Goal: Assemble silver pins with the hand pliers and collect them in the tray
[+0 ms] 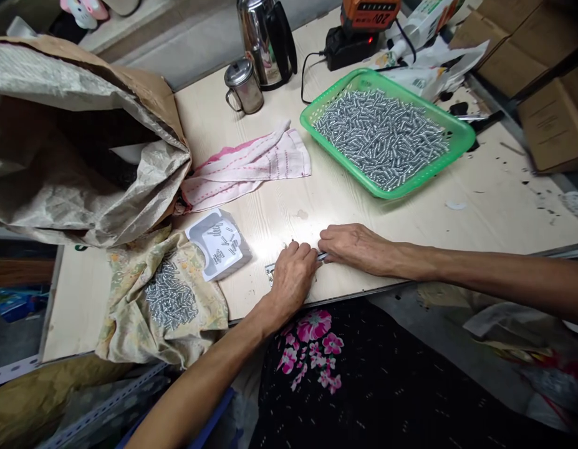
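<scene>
My left hand (292, 275) rests near the table's front edge with its fingers curled over a thin metal strip (270, 269); one end of the strip pokes out to the left. My right hand (355, 247) lies just to the right, fingers bent down and pressing on the same strip where the two hands meet. A green plastic basket (461, 138) full of small metal springs stands further back on the right. A small white box (219, 244) with a few springs sits left of my hands, beside a patterned cloth (130, 312) carrying a heap of springs (169, 299).
A big paper sack (83, 156) fills the left side. A pink-striped towel (251, 165) lies mid-table. At the back stand a metal mug (244, 86), a steel kettle (266, 40) and an orange battery charger (363, 25). Cardboard boxes (545, 93) are at the right.
</scene>
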A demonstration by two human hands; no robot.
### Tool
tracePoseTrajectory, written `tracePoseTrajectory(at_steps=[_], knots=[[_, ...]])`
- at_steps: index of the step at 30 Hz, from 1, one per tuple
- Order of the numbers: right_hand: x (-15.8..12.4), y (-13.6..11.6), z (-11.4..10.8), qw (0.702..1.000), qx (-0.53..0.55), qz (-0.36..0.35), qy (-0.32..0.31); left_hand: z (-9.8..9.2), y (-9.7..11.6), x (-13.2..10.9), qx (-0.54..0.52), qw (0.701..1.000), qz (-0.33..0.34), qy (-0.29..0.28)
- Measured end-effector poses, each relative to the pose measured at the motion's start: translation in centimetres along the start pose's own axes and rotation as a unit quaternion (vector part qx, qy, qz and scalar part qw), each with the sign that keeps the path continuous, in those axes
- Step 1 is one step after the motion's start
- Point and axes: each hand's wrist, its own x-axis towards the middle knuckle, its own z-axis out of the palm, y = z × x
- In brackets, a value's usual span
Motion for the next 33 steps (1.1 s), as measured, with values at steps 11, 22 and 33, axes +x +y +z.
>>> tracePoseTrajectory(at_steps=[11, 22, 33], knots=[[-0.4, 0.0, -0.5, 0.999, 0.017, -0.027, 0.026, -0.4, 0.4, -0.8, -0.046, 0.998, -0.033, 0.028], [7.2, -1.9, -6.0, 0.988, -0.017, -0.108, 0.107, -11.5, -10.6, 0.3, -0.252, 0.962, -0.100, -0.017], [13.8, -2.8, -5.9, 0.976, -0.143, -0.119, 0.110, -12.3, -17.8, 0.0, -0.262, 0.955, -0.137, 0.028]])
